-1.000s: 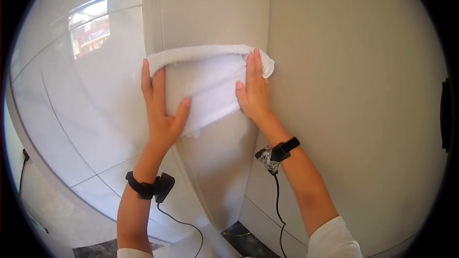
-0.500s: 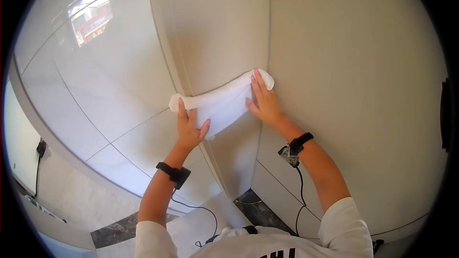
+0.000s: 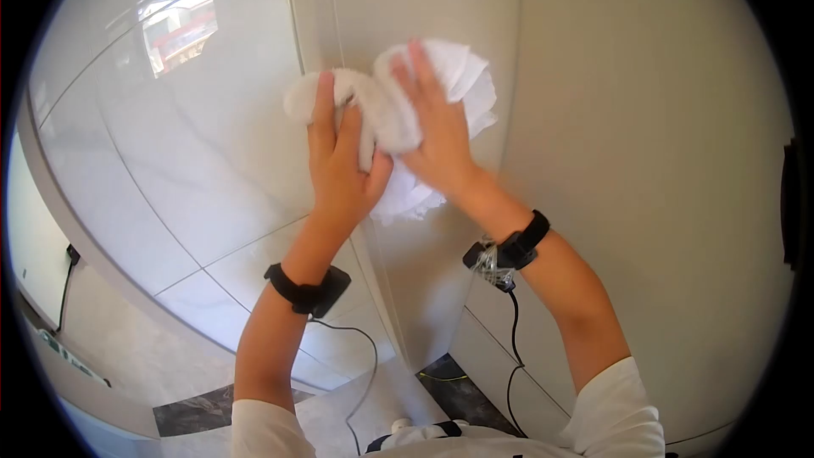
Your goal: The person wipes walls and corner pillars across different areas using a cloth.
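Note:
A white towel (image 3: pixel 465 76), bunched and folded, is held up against a narrow beige panel (image 3: pixel 424 0). My left hand (image 3: pixel 343 161) has hold of a rolled edge at the towel's left end, its fingers reaching up over the cloth and its thumb beneath. Higher up, my right hand (image 3: pixel 441 140) presses on the towel, slightly blurred, with loose folds fanning out beyond its fingers. The lower part of the cloth hangs behind both wrists. Each wrist carries a black strap with a small device and a cable.
Glossy white wall tiles (image 3: pixel 229 136), with a bright reflection near the top, lie to the left. A broad beige panel (image 3: pixel 627 119) fills the right side. Down below is pale floor with dark marble-like strips (image 3: pixel 462 394). Black cables (image 3: pixel 515 339) hang from the wrists.
Both hands have moved upward and closer together. The towel, stretched wide between them before, is now bunched, with its right part folded and fanned out.

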